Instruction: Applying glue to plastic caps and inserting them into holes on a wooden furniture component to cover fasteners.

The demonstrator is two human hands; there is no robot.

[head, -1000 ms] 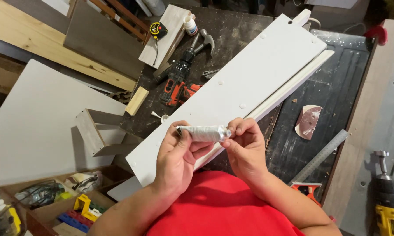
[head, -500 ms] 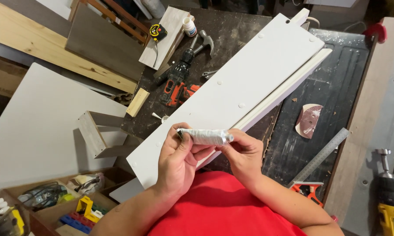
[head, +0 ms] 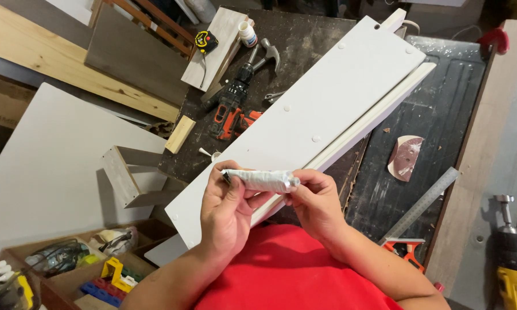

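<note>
Cluttered dark desk (head: pixel 304 51) carried a long white board (head: pixel 327 103). Above it, left hand (head: pixel 227 212) and right hand (head: pixel 316 201) pinched a crumpled silvery tube (head: pixel 261 179); squeezing steadily from its tail would serve best.

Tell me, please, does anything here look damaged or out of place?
The small silver metal tube, held between left hand and right hand, looks crumpled and flattened. Nothing looks spilled on the long white board.
</note>
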